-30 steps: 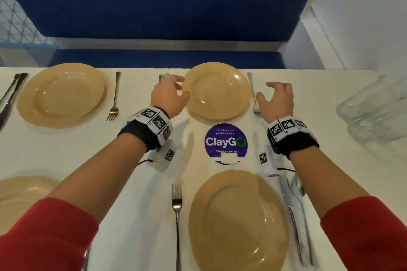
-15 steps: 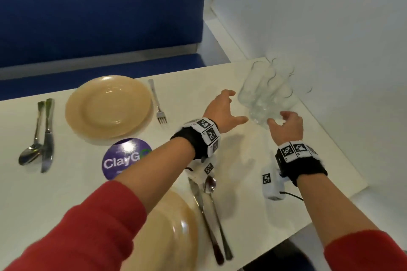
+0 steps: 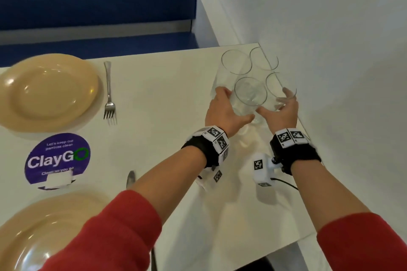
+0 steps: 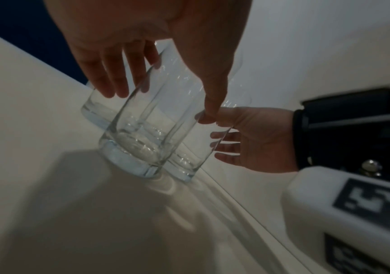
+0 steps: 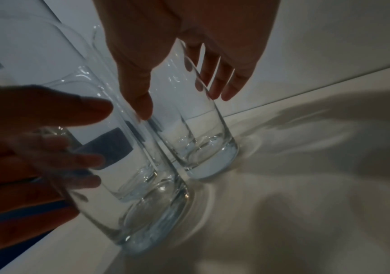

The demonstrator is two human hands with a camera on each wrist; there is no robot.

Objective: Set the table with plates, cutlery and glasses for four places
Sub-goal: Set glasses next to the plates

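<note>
Several clear glasses stand in a cluster at the far right corner of the white table (image 3: 171,86), against the wall. My left hand (image 3: 233,105) holds the near-left glass (image 3: 250,92), fingers on its left side and thumb on its near side; the left wrist view shows the same hand (image 4: 161,103) on that glass (image 4: 140,144). My right hand (image 3: 275,104) holds the near-right glass (image 3: 279,86), thumb between the two glasses and fingers on the wall side, as the right wrist view shows for hand (image 5: 178,102) and glass (image 5: 203,148). Both glasses stand on the table.
Two more glasses (image 3: 236,61) stand just behind. A tan plate (image 3: 46,90) with a fork (image 3: 109,94) lies at the far left, another plate (image 3: 44,237) near me, a purple sticker (image 3: 57,158) between them. The white wall (image 3: 330,72) borders the table's right edge.
My view swung right from the far plate to the glasses. Both hands left the cutlery, reached to the corner and now sit round the two nearest glasses.
</note>
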